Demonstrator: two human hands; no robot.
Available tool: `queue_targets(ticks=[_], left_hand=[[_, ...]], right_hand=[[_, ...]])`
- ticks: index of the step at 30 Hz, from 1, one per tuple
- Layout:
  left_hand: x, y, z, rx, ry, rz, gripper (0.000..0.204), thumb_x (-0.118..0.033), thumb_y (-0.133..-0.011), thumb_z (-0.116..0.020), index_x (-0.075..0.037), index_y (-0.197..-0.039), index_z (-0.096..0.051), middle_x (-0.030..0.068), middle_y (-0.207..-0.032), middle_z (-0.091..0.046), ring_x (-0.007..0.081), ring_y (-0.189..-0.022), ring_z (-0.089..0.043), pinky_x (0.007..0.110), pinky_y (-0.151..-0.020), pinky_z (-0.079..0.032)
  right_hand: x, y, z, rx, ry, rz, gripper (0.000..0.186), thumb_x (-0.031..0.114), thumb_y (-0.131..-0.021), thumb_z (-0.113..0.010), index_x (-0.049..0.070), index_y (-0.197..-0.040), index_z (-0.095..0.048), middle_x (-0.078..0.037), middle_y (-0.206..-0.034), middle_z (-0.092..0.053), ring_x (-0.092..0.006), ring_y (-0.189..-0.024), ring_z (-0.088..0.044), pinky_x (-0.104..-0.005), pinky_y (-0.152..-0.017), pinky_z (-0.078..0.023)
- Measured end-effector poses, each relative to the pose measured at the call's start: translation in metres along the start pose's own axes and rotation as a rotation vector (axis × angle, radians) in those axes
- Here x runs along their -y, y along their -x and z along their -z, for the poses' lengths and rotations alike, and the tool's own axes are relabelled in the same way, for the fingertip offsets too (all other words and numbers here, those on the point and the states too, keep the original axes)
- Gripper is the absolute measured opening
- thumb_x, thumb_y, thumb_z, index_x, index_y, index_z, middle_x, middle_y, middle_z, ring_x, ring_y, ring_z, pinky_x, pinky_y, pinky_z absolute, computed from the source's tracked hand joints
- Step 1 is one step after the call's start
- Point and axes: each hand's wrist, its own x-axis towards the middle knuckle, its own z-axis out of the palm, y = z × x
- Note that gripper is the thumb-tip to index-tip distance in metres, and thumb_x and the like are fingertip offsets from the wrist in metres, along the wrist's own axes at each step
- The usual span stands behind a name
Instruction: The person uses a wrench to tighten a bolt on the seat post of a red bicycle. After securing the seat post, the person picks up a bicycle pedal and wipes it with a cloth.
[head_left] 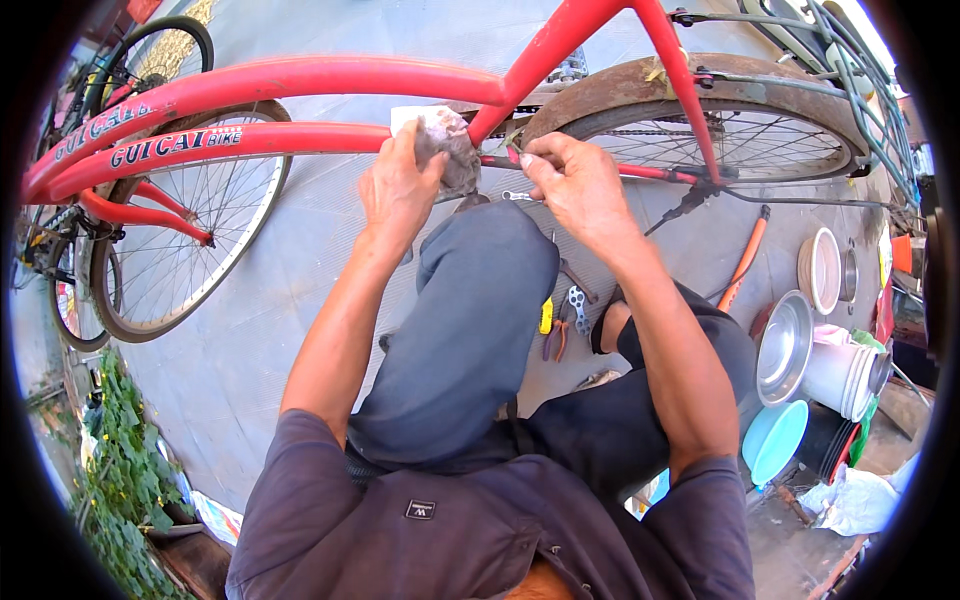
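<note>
A red bicycle stretches across the far side, its red frame tubes passing in front of me. My left hand is closed on a dirty grey-and-white rag, held up against the frame near the bottom bracket. My right hand pinches with thumb and forefinger beside the rear tube, just ahead of the rear wheel. What sits between those fingertips is too small to tell. Below the hands, next to my knee, lies a small silver wrench.
On the grey floor by my foot are a multi-hole wrench, pliers and a yellow-handled tool. An orange-handled tool lies to the right, near a metal basin, a turquoise basin and white buckets. Green plants grow at left.
</note>
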Motion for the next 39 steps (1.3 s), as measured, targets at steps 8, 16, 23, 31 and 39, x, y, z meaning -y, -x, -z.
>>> queue_targets(ticks=[8, 16, 23, 31, 39], left_hand=[[-0.012, -0.004, 0.038, -0.189, 0.378, -0.144, 0.011, 0.000, -0.088, -0.065, 0.000, -0.100, -0.066, 0.0049, -0.079, -0.067, 0.0091, -0.069, -0.060, 0.026, -0.062, -0.049], [-0.067, 0.013, 0.082, -0.018, 0.820, -0.220, 0.024, -0.005, -0.084, -0.069, 0.001, -0.107, -0.065, 0.0070, -0.086, -0.064, 0.0114, -0.074, -0.060, 0.026, -0.069, -0.052], [0.061, 0.073, 0.069, 0.261, 0.530, 0.198, 0.029, -0.017, -0.091, -0.067, -0.002, -0.115, -0.064, 0.0071, -0.097, -0.067, 0.0161, -0.093, -0.064, 0.030, -0.082, -0.051], [0.258, 0.274, -0.009, 1.093, -0.165, 0.551, 0.068, -0.048, -0.077, -0.075, -0.001, -0.124, -0.060, 0.0222, -0.113, -0.066, 0.0364, -0.109, -0.062, 0.043, -0.094, -0.049], [0.209, 0.258, -0.036, 1.167, -0.150, 0.108, 0.066, -0.019, -0.075, -0.071, -0.005, -0.136, -0.048, 0.0198, -0.129, -0.055, 0.0371, -0.121, -0.052, 0.043, -0.098, -0.047]], right_hand=[[0.021, 0.008, 0.013, 0.025, -0.110, 0.130, 0.041, 0.028, -0.087, -0.069, -0.002, -0.115, -0.064, -0.019, -0.098, -0.071, -0.0266, -0.082, -0.069, -0.0363, -0.079, -0.053], [0.062, 0.017, -0.003, 0.188, -0.666, 0.310, 0.047, 0.016, -0.090, -0.070, 0.001, -0.133, -0.055, -0.007, -0.108, -0.066, -0.0115, -0.090, -0.065, -0.0254, -0.074, -0.055], [0.040, 0.009, 0.039, 0.196, -0.759, 0.195, 0.035, 0.011, -0.095, -0.061, -0.001, -0.128, -0.058, -0.007, -0.115, -0.067, -0.0142, -0.101, -0.065, -0.0292, -0.088, -0.054], [0.014, 0.019, 0.074, 0.238, -0.901, 0.150, 0.041, 0.009, -0.097, -0.056, -0.003, -0.136, -0.050, -0.009, -0.124, -0.064, -0.0169, -0.115, -0.061, -0.0320, -0.104, -0.045], [-0.001, 0.021, 0.075, 0.178, -0.841, 0.013, 0.046, 0.009, -0.096, -0.056, -0.004, -0.139, -0.046, -0.012, -0.131, -0.060, -0.0191, -0.121, -0.058, -0.0345, -0.108, -0.042]])
